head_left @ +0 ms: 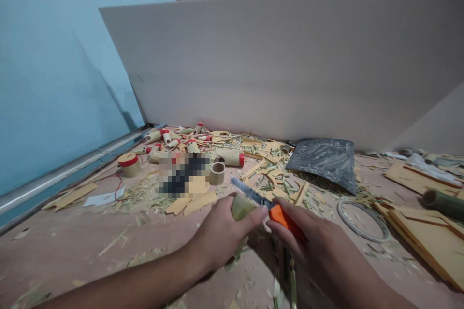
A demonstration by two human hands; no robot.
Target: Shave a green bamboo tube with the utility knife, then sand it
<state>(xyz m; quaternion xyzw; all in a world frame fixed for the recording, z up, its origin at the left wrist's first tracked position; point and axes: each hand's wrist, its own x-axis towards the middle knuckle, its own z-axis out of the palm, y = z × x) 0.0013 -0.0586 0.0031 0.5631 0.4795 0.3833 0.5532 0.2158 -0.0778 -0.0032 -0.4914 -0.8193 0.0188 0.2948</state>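
My left hand is wrapped round a short piece of green bamboo, with the thumb reaching toward the knife. In my right hand is an orange-handled utility knife. Its extended blade points up and to the left, lying across the top of the bamboo piece; I cannot tell whether the edge touches it. Just beyond the blade stands a short bamboo ring. Pale shavings are scattered beneath both hands.
Bamboo tubes with red ends lie at the back left, near a red-topped bamboo cup. A dark curved sheet rests by the white panel. On the right are a tape roll, yellow boards and a green bamboo tube.
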